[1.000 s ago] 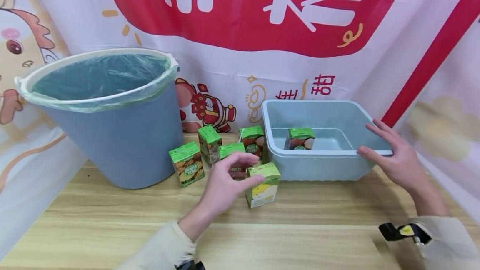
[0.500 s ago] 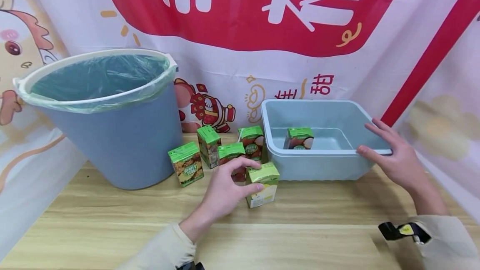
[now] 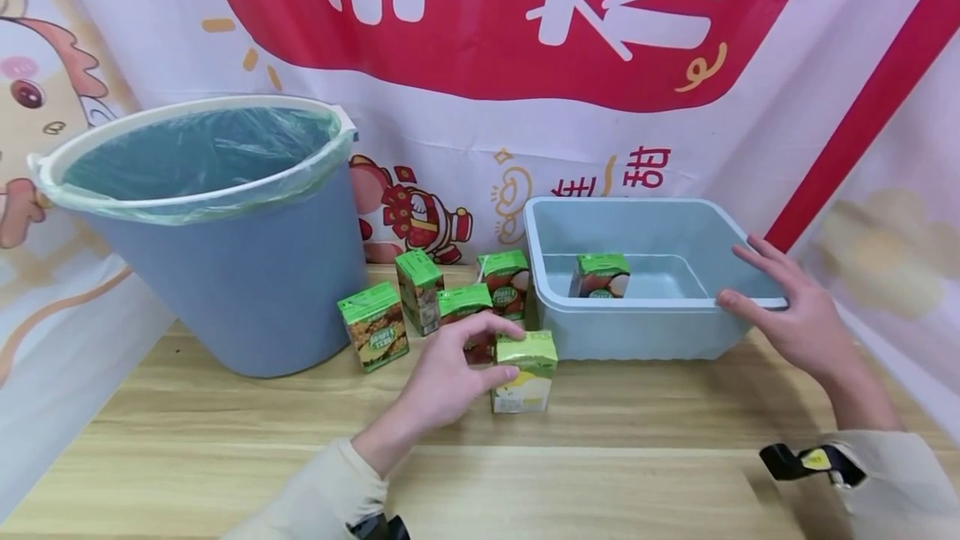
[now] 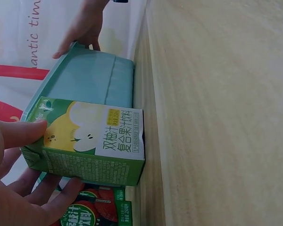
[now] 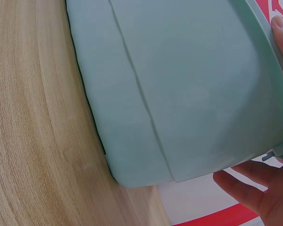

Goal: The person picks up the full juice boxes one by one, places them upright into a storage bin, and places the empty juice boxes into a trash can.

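Left hand [image 3: 453, 369] pinches an upright pomelo juice carton [image 3: 528, 386] on the wood tabletop [image 3: 600, 482].
Green-topped drink cartons [image 3: 377, 332] crowd behind and leftward, reaching a lined blue bin [image 3: 247, 290]; the light-blue tub [image 3: 637, 333] blocks the right, the right hand [image 3: 810, 323] spreading its fingers over its rim; tabletop stretches in front.

Table [image 3: 600, 486] with bin [image 3: 247, 290], cartons [image 3: 465, 300], tub [image 3: 637, 336]

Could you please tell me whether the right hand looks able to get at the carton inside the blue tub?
Probably yes: the right hand rests at a corner of the open tub, and nothing visible blocks its way to the carton inside.
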The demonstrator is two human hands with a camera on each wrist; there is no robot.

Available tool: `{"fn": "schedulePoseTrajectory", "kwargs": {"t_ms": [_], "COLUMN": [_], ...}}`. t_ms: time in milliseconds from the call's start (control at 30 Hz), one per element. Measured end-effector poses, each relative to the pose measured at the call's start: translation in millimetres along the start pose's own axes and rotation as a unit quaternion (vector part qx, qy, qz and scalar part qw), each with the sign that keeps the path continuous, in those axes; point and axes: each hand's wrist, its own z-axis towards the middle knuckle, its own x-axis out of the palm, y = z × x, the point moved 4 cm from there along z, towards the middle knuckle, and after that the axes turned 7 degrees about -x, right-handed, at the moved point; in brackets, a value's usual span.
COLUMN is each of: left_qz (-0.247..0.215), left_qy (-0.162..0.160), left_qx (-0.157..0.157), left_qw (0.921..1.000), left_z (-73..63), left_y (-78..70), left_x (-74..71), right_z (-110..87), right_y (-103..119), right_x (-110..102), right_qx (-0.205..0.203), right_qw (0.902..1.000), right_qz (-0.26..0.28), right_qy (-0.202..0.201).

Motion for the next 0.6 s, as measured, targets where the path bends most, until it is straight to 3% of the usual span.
{"fn": "schedulePoseTrajectory", "kwargs": {"t_ms": [300,600], "left_qz": [-0.026,-0.015], "left_qy": [-0.021,-0.042], "left_qx": [-0.009,0.003], "left_qw": [0.9994,0.999], "left_z": [0.0,-1.3], "left_y": [1.0,-0.3], "left_x": [2.2,1.4], "right_z": [0.0,0.5], "right_y": [0.0,-0.6], "right_x": [0.5,1.1], "right_qx": [-0.001,-0.006], "right_qw": [1.0,1.0], "right_qz": [-0.004,-0.001], "right_qy": [0.001,0.002]}}
